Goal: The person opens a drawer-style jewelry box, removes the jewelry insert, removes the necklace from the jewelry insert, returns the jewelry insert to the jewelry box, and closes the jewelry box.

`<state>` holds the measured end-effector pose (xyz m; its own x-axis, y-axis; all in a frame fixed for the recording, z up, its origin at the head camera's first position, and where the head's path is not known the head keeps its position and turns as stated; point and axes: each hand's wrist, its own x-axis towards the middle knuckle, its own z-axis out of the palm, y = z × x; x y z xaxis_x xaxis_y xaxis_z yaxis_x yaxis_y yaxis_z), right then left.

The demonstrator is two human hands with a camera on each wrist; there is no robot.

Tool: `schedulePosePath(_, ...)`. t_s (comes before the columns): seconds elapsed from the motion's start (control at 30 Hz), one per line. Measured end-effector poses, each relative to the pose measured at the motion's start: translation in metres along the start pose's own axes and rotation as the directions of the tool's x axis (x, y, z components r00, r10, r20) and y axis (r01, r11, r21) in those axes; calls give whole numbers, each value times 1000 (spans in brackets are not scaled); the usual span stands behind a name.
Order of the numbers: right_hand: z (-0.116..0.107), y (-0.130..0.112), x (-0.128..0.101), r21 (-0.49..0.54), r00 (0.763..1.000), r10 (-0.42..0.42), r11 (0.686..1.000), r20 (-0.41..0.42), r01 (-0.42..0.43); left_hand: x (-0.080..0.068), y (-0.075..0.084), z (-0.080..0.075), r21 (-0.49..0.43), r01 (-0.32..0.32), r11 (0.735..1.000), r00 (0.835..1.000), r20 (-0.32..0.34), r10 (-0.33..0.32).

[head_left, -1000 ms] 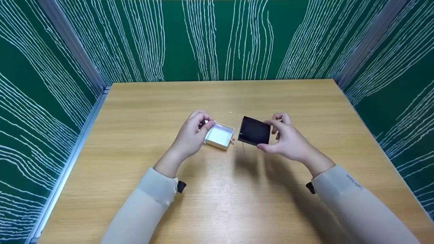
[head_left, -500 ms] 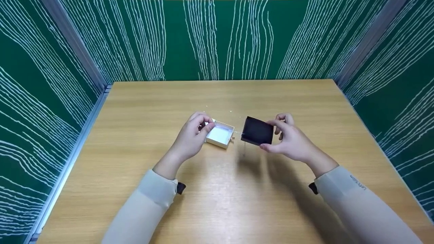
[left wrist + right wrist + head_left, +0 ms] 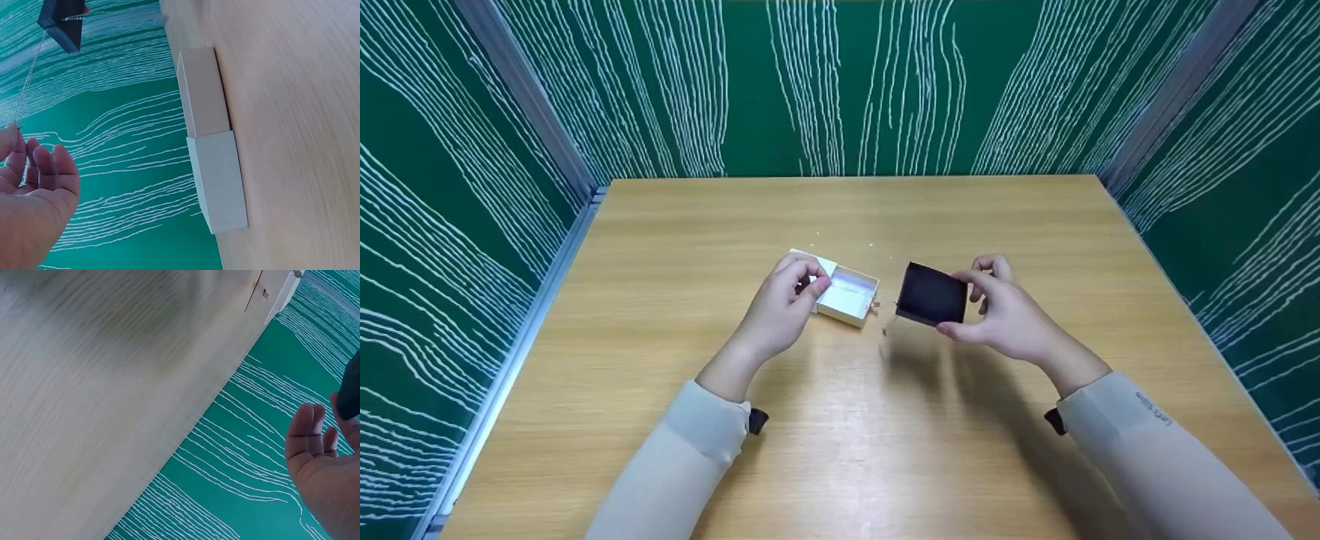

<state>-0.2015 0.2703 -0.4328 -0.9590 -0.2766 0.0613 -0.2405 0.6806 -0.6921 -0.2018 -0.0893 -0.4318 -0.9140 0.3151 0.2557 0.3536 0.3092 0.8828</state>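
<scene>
My left hand (image 3: 772, 307) pinches the end of a thin silver chain (image 3: 28, 84) between thumb and forefinger. In the left wrist view the chain runs up to a black foam pad (image 3: 932, 294). That pad is in my right hand (image 3: 1009, 315), gripped by its edges with thumb and fingers and raised off the table. A short piece of chain dangles from the pad's left corner. Between the hands lies a small white drawer box, its tray (image 3: 849, 294) pulled partway out of its sleeve (image 3: 218, 180). The left hand covers part of the sleeve in the head view.
The wooden table (image 3: 840, 450) carries a few tiny pale specks (image 3: 871, 244) behind the box. A small ribbon tab (image 3: 874, 305) sticks out from the tray's right end. Green panels (image 3: 990, 82) with white lines enclose the table at the back and sides.
My right hand has shifted slightly right with the foam pad, widening the distance to the box. The left hand has drawn slightly left and down, uncovering more of the sleeve. The dangling chain has swung left.
</scene>
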Motion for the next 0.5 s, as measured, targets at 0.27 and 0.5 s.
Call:
schedulePosePath(0.27, 3, 5, -4, 3, 1000, 11, 1000, 12, -11, -4, -5, 1, 8, 20, 1000, 1000, -5, -20)
schedulePosePath(0.5, 6, 5, -5, -8, 1000, 8, 1000, 3, -8, -7, -7, 1, 4, 33, 999, 999, -6, -33)
